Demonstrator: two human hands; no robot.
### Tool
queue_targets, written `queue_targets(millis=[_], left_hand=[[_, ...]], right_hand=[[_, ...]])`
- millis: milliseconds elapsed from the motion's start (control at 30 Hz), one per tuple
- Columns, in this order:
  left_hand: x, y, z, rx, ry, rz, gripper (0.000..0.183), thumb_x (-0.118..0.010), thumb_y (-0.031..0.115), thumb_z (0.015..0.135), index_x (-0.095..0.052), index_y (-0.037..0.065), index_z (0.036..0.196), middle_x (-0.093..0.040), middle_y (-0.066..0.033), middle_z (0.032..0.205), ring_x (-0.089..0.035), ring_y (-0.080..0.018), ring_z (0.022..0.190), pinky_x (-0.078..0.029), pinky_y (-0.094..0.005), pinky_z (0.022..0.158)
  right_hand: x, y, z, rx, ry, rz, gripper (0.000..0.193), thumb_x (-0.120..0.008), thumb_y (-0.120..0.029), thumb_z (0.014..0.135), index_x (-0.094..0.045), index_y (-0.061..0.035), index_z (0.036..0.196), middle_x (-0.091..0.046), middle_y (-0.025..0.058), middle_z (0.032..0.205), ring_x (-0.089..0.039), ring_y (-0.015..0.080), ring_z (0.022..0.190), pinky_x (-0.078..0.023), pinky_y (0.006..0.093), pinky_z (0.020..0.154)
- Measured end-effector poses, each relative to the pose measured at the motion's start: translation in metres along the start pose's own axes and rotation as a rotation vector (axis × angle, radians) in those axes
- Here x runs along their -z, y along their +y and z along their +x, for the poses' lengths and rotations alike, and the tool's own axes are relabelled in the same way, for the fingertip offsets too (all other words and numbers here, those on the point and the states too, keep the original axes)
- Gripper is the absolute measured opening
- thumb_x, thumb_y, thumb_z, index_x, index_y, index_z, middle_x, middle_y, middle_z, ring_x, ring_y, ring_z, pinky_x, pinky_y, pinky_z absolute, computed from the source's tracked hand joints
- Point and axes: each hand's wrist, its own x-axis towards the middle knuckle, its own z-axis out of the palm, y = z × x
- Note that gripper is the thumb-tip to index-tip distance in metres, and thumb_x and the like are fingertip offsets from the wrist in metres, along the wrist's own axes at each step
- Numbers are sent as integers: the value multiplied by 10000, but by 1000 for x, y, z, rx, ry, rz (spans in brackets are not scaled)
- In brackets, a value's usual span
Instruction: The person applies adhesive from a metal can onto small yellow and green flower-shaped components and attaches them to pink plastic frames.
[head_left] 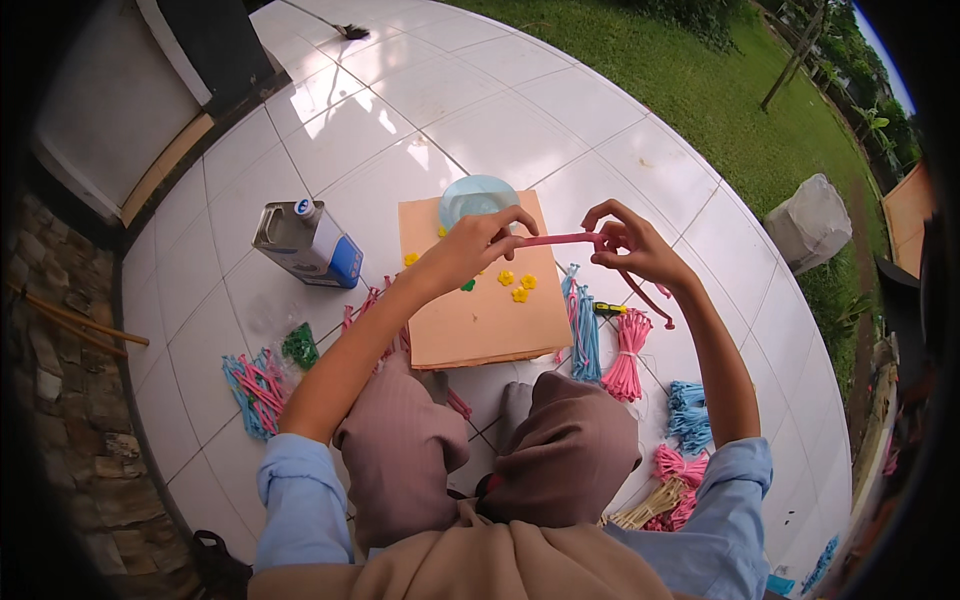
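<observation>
A thin pink plastic strip (pixel 560 239) is stretched level between my two hands, above the right side of a flat tan board (pixel 450 325). My left hand (pixel 478 248) pinches its left end. Closed around the other end is my right hand (pixel 640 250), and below it dangles a darker reddish strand (pixel 648 298) with a small knob at its tip. Several yellow flower-shaped pieces (pixel 520 295) and a green one (pixel 468 286) lie on the board, partly hidden by my left hand. A light blue bowl (pixel 470 195) rests at the board's far edge.
A metal can (pixel 308 245) stands left of the board. Bundles of pink strips (pixel 627 360) and blue strips (pixel 587 340) lie at right, near a yellow-and-black handled tool (pixel 607 309). At left are a bag of green pieces (pixel 299 345) and mixed strips (pixel 255 390).
</observation>
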Motion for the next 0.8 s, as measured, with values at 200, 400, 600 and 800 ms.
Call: queue_targets(millis=[200,400,600,800], left_hand=[[-28,-57,5,-292,189,434,231,-594,71,795,-613,67,1025,-549,-52,839,-608,-184,664,-500,-296,581],[-39,-99,6,-397,166,753,387,-574,33,708,-580,99,1090,-526,-28,890,-571,-151,658,-483,-253,520],[-43,-101,12,-349,93,861,416,-571,75,702,-584,131,1113,-525,-2,901,-520,-130,702,-475,-235,524],[-45,-97,13,-268,97,803,468,-556,67,693,-599,159,1150,-517,-16,852,-558,-149,742,-484,-268,579]], right_hand=[[-19,79,36,-113,25,219,283,-671,-56,736,-548,-28,989,-575,27,978,-538,83,699,-470,220,611],[-35,107,50,-153,42,391,353,-686,-55,743,-475,-47,1026,-498,19,1002,-517,69,755,-436,199,598],[-44,129,51,-136,97,367,356,-707,-84,742,-471,-67,1008,-533,13,950,-538,85,788,-393,210,576],[-54,138,39,-36,185,341,378,-711,-76,737,-454,-83,1014,-549,33,951,-552,110,848,-412,245,651]])
